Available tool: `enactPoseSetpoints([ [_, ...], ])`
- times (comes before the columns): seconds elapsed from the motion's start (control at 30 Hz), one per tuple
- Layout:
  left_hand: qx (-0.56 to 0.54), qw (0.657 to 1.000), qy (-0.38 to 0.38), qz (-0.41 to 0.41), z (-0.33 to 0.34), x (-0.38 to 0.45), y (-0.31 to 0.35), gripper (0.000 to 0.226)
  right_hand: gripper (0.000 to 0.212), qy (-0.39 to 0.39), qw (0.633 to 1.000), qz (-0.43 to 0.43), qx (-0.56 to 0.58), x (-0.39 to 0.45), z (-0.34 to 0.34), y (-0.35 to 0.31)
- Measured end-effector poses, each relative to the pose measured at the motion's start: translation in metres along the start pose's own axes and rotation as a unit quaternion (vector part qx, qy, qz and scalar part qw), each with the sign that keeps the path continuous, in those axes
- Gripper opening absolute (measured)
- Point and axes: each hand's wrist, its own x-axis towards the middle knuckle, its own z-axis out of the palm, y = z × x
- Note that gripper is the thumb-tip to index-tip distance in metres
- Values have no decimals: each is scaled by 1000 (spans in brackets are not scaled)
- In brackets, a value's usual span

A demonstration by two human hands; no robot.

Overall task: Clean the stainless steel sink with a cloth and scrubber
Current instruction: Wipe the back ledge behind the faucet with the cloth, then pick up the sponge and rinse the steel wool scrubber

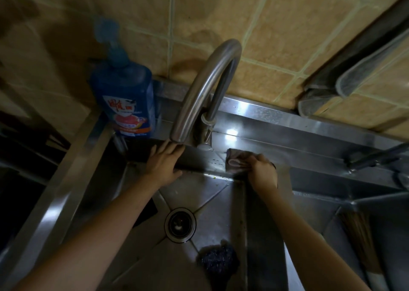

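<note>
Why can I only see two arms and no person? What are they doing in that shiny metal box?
There is just one picture, taken by a camera worn on the person's head, looking down. That is why you see only their arms reaching forward.

The shiny box is a kitchen sink with a round drain in the bottom. A curved tap bends over it.

The right hand grips a cloth and presses it against the back wall of the sink. The left hand rests with straight fingers on the back edge, just under the tap's spout.

A dark scrubber lies in the sink, near the drain, with no hand on it. A blue soap bottle stands in the corner by the tiled wall.
</note>
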Motion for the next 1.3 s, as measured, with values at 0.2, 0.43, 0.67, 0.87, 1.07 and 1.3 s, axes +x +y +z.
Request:
enactPoseSetpoints([
  [0.2,20,1000,-6,-20,38,-28,-13,69,34,-36,999,-27,-11,-37,43,-24],
  [0.43,17,996,-63,-61,85,-48,-49,61,38,-128,991,6,-34,-54,104,-40],
  [0.67,52,986,-132,-85,121,-58,-66,72,40,-141,989,8,-40,-57,149,-48],
  [0.87,59,980,-150,-116,140,-72,-82,83,36,-194,979,18,-65,-65,177,-52],
  [1.07,88,971,-153,-161,147,-82,-84,81,73,-247,965,55,-73,-71,180,-64],
  [1.3,110,958,-145,-221,160,-80,-98,68,65,-270,956,-100,-51,-39,186,-130],
])
